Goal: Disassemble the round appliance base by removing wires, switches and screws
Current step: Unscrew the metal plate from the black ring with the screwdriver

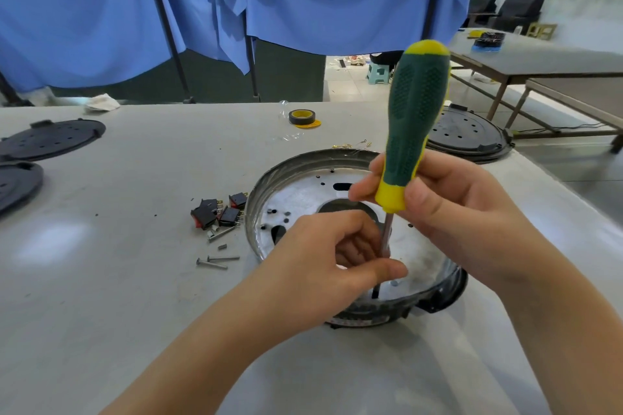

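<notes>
The round appliance base (286, 178), a shiny metal pan with a black outer rim, sits on the table in front of me. A green and yellow screwdriver (414, 125) stands nearly upright in it, tip down near the front inner wall. My right hand (448, 212) grips the yellow collar at the bottom of the handle. My left hand (333, 249) pinches the metal shaft low down, thumb and fingers curled round it. Several red and black rocker switches (219, 212) and loose long screws (217, 259) lie on the table left of the base.
Black round covers lie at the far left (50, 140) and behind the base at the right (468, 135). A roll of black and yellow tape (302, 118) and small brass terminals (350, 145) rest behind the base. Blue curtains hang beyond the table's far edge.
</notes>
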Available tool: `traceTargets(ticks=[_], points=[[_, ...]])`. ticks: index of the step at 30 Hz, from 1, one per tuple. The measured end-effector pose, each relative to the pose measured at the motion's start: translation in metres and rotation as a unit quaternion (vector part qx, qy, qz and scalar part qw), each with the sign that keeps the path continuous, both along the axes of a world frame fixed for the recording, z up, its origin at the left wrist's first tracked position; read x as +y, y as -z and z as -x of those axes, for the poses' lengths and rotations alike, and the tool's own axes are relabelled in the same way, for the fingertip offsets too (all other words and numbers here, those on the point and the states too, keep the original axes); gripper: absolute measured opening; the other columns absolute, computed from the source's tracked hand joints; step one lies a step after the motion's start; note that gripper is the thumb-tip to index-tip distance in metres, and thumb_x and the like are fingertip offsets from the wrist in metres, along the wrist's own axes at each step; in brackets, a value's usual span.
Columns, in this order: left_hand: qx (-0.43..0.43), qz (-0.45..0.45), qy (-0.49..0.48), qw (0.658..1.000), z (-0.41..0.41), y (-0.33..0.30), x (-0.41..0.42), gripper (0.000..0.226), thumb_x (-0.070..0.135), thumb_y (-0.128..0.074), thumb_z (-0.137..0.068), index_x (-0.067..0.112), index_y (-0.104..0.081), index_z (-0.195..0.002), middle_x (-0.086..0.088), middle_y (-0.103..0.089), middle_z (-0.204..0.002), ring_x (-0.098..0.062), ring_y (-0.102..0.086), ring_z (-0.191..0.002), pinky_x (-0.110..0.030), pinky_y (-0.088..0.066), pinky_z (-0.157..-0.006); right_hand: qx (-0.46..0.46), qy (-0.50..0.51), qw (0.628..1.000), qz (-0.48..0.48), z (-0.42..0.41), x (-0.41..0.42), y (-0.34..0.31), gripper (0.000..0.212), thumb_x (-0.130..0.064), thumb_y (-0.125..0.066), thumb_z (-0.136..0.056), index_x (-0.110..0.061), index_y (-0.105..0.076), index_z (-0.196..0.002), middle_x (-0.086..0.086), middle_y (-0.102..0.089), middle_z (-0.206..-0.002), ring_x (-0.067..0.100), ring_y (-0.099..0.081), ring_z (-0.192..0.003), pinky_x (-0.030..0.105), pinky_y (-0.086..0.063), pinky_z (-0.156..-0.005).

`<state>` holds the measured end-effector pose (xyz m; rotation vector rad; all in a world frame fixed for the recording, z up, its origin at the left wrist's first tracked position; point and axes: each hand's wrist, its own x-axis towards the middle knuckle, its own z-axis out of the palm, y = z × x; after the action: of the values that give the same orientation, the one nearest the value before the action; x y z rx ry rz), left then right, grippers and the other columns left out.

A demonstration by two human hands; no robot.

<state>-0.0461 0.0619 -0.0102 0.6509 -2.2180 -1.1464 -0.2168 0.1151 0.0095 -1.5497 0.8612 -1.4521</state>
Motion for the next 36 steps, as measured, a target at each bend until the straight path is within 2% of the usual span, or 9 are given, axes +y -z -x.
traceTargets(ticks=[3, 5, 8, 12, 15, 22, 25, 28, 36], points=[[-0.005, -0.059, 0.074, 0.995, -0.002, -0.004, -0.001, 0.015, 0.01, -0.063, -0.089, 0.016, -0.068, -0.103, 0.005, -0.075, -0.095, -0.005, -0.071, -0.086, -0.019, -0.054, -0.082, 0.014, -0.018, 1.0, -0.01, 0.003, -0.001, 0.001, 0.033, -0.039, -0.056, -0.091, -0.02, -0.064, -0.116, 0.005, -0.07, -0.113, 0.033, -0.058, -0.115, 0.045, -0.048, -0.098], [-0.001, -0.089, 0.085, 0.992, -0.004, -0.005, -0.002, 0.016, 0.003, -0.061, -0.089, 0.011, -0.069, -0.1, 0.001, -0.076, -0.092, -0.007, -0.072, -0.086, -0.018, -0.054, -0.081, 0.019, -0.03, 0.999, -0.016, 0.004, -0.002, 0.002, 0.032, -0.037, -0.052, -0.094, -0.02, -0.064, -0.118, 0.004, -0.069, -0.116, 0.037, -0.054, -0.12, 0.051, -0.043, -0.101], [0.012, -0.083, 0.051, 0.995, -0.003, -0.004, -0.001, 0.013, 0.003, -0.066, -0.085, 0.014, -0.073, -0.087, 0.002, -0.076, -0.084, -0.008, -0.073, -0.079, -0.017, -0.055, -0.077, 0.0, -0.042, 0.999, -0.032, 0.004, -0.003, 0.0, 0.035, -0.029, -0.049, -0.092, -0.016, -0.064, -0.12, 0.005, -0.067, -0.118, 0.029, -0.056, -0.121, 0.039, -0.045, -0.102], [0.017, -0.07, 0.009, 0.997, 0.0, -0.001, 0.0, 0.009, 0.011, -0.074, -0.08, 0.021, -0.075, -0.08, 0.003, -0.075, -0.075, -0.013, -0.073, -0.071, -0.029, -0.058, -0.073, 0.013, 0.036, 0.999, -0.008, 0.001, -0.002, -0.001, 0.053, -0.049, -0.077, -0.068, -0.018, -0.068, -0.11, 0.004, -0.067, -0.097, 0.022, -0.063, -0.095, 0.037, -0.055, -0.083], [0.023, -0.034, -0.002, 0.999, 0.002, 0.0, 0.001, 0.006, 0.022, -0.079, -0.074, 0.022, -0.074, -0.077, 0.005, -0.073, -0.071, -0.014, -0.071, -0.065, -0.034, -0.058, -0.067, -0.017, 0.089, 0.996, 0.027, -0.003, -0.003, 0.0, 0.047, -0.038, -0.085, -0.056, -0.015, -0.068, -0.094, 0.0, -0.07, -0.081, 0.018, -0.068, -0.078, 0.027, -0.058, -0.068], [0.013, 0.015, -0.008, 1.0, 0.002, 0.002, 0.001, 0.018, 0.033, -0.08, -0.072, 0.023, -0.066, -0.074, 0.006, -0.07, -0.073, -0.008, -0.067, -0.067, -0.031, -0.057, -0.068, 0.004, -0.034, 0.999, -0.006, 0.004, 0.003, -0.003, 0.039, -0.032, -0.063, -0.087, -0.013, -0.063, -0.12, 0.008, -0.07, -0.111, 0.032, -0.063, -0.111, 0.035, -0.051, -0.091], [0.013, -0.028, 0.059, 0.998, -0.002, -0.002, 0.0, 0.015, 0.014, -0.069, -0.085, 0.021, -0.07, -0.099, 0.008, -0.075, -0.092, -0.003, -0.071, -0.082, -0.018, -0.054, -0.078, 0.014, -0.049, 0.998, -0.022, 0.006, 0.002, -0.003, 0.04, -0.031, -0.054, -0.093, -0.012, -0.057, -0.128, 0.008, -0.066, -0.123, 0.027, -0.056, -0.123, 0.034, -0.046, -0.099], [0.021, -0.071, 0.066, 0.995, -0.004, -0.005, -0.001, 0.015, 0.006, -0.068, -0.085, 0.016, -0.072, -0.096, 0.004, -0.076, -0.09, -0.008, -0.073, -0.082, -0.02, -0.056, -0.079, 0.018, -0.043, 0.999, -0.027, 0.005, 0.0, -0.001, 0.041, -0.024, -0.046, -0.093, -0.011, -0.054, -0.131, 0.007, -0.062, -0.13, 0.024, -0.05, -0.129, 0.035, -0.039, -0.107], [0.046, -0.019, -0.018, 0.999, 0.0, -0.001, 0.0, 0.019, 0.021, -0.086, -0.066, 0.017, -0.067, -0.066, 0.0, -0.07, -0.068, -0.013, -0.066, -0.06, -0.026, -0.056, -0.061, -0.02, 0.085, 0.995, 0.041, -0.004, -0.001, -0.002, 0.034, -0.031, -0.082, -0.062, -0.021, -0.07, -0.092, -0.001, -0.073, -0.087, 0.016, -0.07, -0.083, 0.025, -0.056, -0.077]])
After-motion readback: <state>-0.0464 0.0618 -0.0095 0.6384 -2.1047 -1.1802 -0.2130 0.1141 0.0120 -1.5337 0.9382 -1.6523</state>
